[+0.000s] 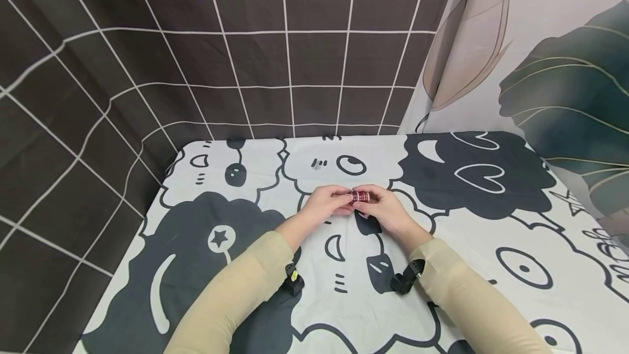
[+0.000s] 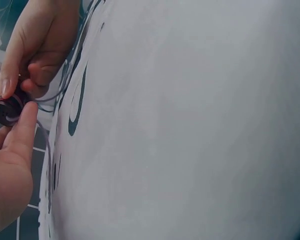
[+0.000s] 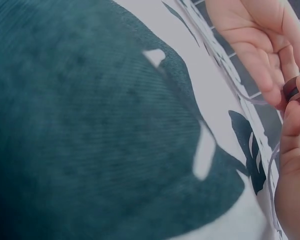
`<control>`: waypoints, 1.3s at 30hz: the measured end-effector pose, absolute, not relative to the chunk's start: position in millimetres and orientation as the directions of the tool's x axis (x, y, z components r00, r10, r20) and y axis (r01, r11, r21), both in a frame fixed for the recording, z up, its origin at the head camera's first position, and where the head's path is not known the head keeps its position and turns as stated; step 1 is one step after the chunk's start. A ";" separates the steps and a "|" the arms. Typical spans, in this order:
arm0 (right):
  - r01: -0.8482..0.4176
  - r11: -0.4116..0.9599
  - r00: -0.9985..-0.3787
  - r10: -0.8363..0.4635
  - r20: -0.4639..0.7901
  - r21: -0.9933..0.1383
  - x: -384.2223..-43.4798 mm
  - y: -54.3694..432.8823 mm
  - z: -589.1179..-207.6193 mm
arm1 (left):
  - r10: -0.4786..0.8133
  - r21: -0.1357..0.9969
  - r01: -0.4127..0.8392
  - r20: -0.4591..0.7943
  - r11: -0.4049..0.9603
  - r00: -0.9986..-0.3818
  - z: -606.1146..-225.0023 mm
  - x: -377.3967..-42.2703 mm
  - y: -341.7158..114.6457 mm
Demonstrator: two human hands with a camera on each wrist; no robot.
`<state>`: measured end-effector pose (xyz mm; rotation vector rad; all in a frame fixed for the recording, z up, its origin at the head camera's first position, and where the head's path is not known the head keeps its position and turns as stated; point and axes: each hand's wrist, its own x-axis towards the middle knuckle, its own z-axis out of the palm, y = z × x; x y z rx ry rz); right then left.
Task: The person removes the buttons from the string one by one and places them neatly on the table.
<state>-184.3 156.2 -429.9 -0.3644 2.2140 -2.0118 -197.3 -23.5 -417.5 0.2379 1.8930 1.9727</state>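
Observation:
A small roll [image 1: 361, 196] with a dark red checked pattern is held in the air between the two hands. Its coiled end [image 2: 9, 116] faces out in the left wrist view. My left hand [image 1: 326, 201] pinches the left end between thumb and fingers. On the other side my right hand [image 1: 380, 206] grips the roll, thumb and fingertips against it. Part of the roll [image 3: 291, 90] shows in the right wrist view, cut by the frame edge and covered by fingers. The hands nearly meet.
Below the hands spreads a white cloth [image 1: 354, 310] printed with dark cartoon shapes. A dark curtain [image 1: 255, 59] with white grid lines hangs behind and at the left. At the right hangs a pale leaf-patterned curtain [image 1: 540, 21]. Each wrist carries a black camera [image 1: 407, 277].

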 end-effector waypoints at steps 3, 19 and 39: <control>-0.093 0.084 -0.962 -0.266 0.068 -0.992 -179.3 153.9 -420.7 | 0.396 0.986 -0.164 -0.149 -0.004 -0.906 -417.0 -197.0 -23.9; -0.079 0.080 -0.959 -0.279 0.054 -0.994 -178.4 152.6 -419.3 | 0.399 0.986 -0.157 -0.166 0.057 -0.902 -416.8 -196.8 -24.1; -0.109 0.090 -0.963 -0.258 0.082 -0.990 -186.6 154.1 -435.3 | 0.402 0.986 -0.167 -0.165 0.029 -0.901 -416.4 -197.1 -24.5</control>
